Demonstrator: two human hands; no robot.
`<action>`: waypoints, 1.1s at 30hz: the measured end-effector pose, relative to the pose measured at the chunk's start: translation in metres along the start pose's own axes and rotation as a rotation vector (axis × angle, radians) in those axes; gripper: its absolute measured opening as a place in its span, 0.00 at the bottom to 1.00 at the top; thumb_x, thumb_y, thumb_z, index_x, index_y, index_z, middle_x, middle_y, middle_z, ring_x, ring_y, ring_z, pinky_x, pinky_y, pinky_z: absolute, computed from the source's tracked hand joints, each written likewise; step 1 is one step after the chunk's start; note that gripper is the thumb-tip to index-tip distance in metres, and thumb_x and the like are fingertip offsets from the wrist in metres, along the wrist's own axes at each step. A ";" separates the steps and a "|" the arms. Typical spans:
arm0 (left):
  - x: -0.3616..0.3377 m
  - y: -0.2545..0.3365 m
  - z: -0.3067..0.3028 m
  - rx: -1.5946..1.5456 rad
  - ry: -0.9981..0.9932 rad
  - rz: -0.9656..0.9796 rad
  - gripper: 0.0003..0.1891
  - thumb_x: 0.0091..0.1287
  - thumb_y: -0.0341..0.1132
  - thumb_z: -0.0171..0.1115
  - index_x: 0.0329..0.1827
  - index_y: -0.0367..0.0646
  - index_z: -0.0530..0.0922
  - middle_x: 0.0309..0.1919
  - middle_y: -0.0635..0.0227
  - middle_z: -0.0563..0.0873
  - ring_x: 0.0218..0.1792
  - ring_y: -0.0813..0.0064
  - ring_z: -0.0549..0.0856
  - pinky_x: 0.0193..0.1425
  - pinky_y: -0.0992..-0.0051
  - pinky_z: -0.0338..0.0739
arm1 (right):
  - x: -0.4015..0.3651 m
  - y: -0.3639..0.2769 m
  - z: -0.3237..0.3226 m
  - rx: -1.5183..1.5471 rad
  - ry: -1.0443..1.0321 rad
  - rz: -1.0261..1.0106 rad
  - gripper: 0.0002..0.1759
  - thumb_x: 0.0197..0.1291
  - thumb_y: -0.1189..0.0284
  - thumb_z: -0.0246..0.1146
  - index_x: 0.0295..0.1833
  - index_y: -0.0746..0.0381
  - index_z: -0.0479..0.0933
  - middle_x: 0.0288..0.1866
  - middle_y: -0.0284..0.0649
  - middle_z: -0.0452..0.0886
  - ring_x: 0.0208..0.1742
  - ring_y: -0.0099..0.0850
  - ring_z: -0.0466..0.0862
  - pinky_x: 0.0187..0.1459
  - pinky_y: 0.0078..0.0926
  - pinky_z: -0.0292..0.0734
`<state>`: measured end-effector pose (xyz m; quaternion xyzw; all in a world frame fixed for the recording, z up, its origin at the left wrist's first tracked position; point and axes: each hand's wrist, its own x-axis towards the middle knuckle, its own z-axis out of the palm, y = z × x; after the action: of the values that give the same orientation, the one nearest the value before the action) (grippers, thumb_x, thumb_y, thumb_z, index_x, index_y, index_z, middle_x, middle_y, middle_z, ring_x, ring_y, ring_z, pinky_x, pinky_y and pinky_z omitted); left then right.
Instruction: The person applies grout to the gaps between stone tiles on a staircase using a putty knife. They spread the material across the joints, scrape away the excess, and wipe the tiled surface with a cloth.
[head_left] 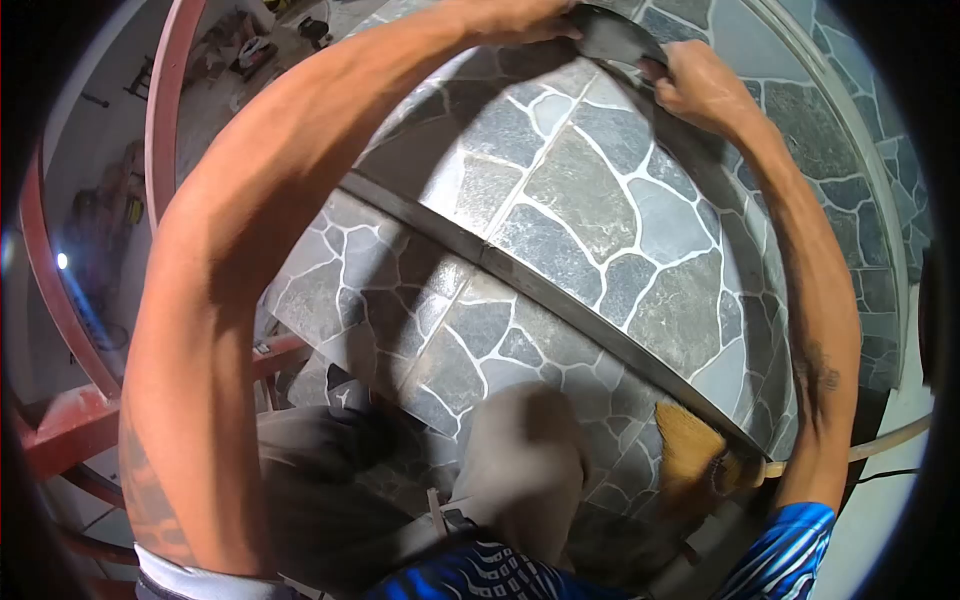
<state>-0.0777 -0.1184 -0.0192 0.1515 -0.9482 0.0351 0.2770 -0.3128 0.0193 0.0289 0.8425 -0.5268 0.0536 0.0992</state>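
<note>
Grey-trousered knee [525,440] nearest, straw broom [690,450] lying R of it, by the dark step edging [560,300]. Steps clad in irregular grey stone-pattern tiles [580,190] w/ white joints, part lit, part in shadow. Far end of upper tread: dark curved panel [615,42], smooth, slightly glossy, L hand [545,18] closed on its L end, R hand [695,85] gripping its R end. Red metal railing [165,120] at L; cluttered rm floor [230,60] beyond, dim.
</note>
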 end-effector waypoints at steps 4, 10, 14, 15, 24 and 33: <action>0.018 0.014 0.000 0.074 -0.070 0.012 0.12 0.63 0.41 0.72 0.33 0.39 0.86 0.29 0.47 0.86 0.36 0.41 0.87 0.40 0.48 0.81 | -0.020 -0.022 -0.017 0.083 -0.197 0.323 0.14 0.66 0.71 0.62 0.43 0.74 0.83 0.37 0.67 0.83 0.42 0.63 0.86 0.45 0.53 0.78; 0.018 0.010 -0.013 0.115 -0.196 -0.095 0.13 0.60 0.41 0.75 0.33 0.39 0.85 0.29 0.47 0.87 0.38 0.41 0.88 0.42 0.49 0.82 | -0.013 -0.024 -0.002 0.106 -0.118 0.267 0.17 0.71 0.67 0.62 0.44 0.73 0.83 0.35 0.66 0.83 0.41 0.61 0.86 0.44 0.51 0.78; 0.038 0.025 -0.003 0.127 -0.151 0.098 0.12 0.59 0.40 0.75 0.34 0.40 0.87 0.31 0.48 0.88 0.39 0.43 0.89 0.43 0.49 0.83 | -0.047 -0.013 0.013 0.218 -0.049 0.361 0.20 0.74 0.60 0.62 0.47 0.70 0.84 0.36 0.63 0.85 0.40 0.61 0.85 0.43 0.52 0.78; 0.038 0.023 -0.008 0.146 -0.199 0.076 0.12 0.59 0.40 0.75 0.33 0.40 0.87 0.31 0.48 0.88 0.39 0.43 0.89 0.44 0.49 0.83 | -0.042 -0.016 0.014 0.220 -0.062 0.382 0.20 0.74 0.60 0.62 0.47 0.69 0.84 0.36 0.62 0.85 0.40 0.61 0.85 0.43 0.52 0.78; 0.045 0.040 -0.021 0.226 -0.263 0.052 0.11 0.60 0.40 0.74 0.33 0.41 0.88 0.31 0.49 0.90 0.39 0.45 0.90 0.42 0.51 0.85 | -0.045 -0.018 0.028 0.222 0.017 0.326 0.17 0.74 0.63 0.62 0.48 0.68 0.84 0.35 0.62 0.84 0.40 0.63 0.84 0.42 0.53 0.77; 0.039 0.037 -0.029 0.273 -0.342 0.043 0.12 0.62 0.41 0.73 0.32 0.39 0.87 0.31 0.48 0.89 0.37 0.44 0.90 0.42 0.51 0.84 | -0.040 -0.012 0.033 0.162 0.007 0.258 0.17 0.74 0.62 0.62 0.49 0.68 0.83 0.35 0.62 0.84 0.38 0.62 0.84 0.42 0.53 0.77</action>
<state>-0.1049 -0.0896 0.0270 0.1712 -0.9708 0.1427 0.0883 -0.3204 0.0520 -0.0121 0.7728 -0.6243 0.1113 0.0250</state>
